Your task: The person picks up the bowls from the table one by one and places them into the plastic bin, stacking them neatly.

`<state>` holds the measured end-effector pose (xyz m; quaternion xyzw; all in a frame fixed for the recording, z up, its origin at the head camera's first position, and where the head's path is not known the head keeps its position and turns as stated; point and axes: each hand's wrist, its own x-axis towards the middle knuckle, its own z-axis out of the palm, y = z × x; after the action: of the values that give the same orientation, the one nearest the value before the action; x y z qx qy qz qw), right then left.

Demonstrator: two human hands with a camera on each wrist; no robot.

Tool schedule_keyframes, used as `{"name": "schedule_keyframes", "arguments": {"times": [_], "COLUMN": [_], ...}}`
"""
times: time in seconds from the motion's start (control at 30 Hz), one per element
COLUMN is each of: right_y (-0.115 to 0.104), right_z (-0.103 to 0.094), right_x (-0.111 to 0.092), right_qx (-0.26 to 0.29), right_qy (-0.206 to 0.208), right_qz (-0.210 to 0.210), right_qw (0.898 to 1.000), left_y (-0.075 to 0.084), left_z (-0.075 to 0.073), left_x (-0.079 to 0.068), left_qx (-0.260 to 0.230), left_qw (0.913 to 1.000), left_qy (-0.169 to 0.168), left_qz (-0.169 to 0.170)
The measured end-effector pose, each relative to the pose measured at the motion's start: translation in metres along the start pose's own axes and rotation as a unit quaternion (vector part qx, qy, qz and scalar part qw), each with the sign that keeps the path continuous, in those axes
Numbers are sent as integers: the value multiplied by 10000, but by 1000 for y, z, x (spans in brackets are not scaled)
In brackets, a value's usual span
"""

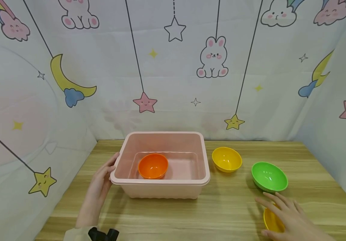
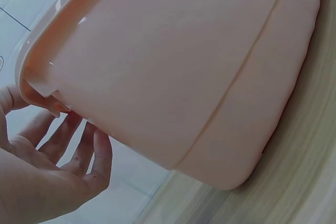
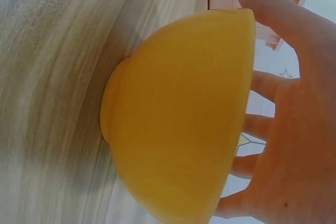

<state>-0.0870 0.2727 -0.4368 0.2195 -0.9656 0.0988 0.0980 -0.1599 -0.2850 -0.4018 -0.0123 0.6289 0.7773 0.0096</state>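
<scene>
The desk point(image 1: 227, 214) was of light wood colour, with striped grain. Directly on it stood a pink box point(image 1: 161, 191), and just to the right of this box was a yellow bowl point(image 1: 226, 159). Further right stood a green bowl point(image 1: 269, 176), and on its nearer side a second yellow bowl point(image 3: 178, 119).

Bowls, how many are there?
4: orange bowl in the pink tub, yellow bowl right of it, green bowl farther right, second yellow bowl partly hidden by the right hand.
</scene>
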Motion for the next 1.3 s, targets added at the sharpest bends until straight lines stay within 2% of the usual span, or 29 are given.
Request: {"name": "schedule_keyframes", "arguments": {"times": [0.23,0.43,0.9,1.3], "right_y": [2,3,7,7], "right_z": [-1,-1,-2,-8], "right_x": [-5,-8,-18,-22], "right_qx": [-107,-111,-215,-221], "right_qy": [-266,-216,-586,-573], "right_qz": [23,48,491,292], "right_qw": [9996,9997,9968,9977], "left_y": [0,0,-2,0], "left_z": [-1,-1,-1,1], "left_x": [-1,0,-1,1], "left_qx": [-7,-23,43,-3], "left_qw": [10000,9999,9999,10000], "left_qy": [-34,-52,-78,5], "left_qz": [46,148,115,4]}}
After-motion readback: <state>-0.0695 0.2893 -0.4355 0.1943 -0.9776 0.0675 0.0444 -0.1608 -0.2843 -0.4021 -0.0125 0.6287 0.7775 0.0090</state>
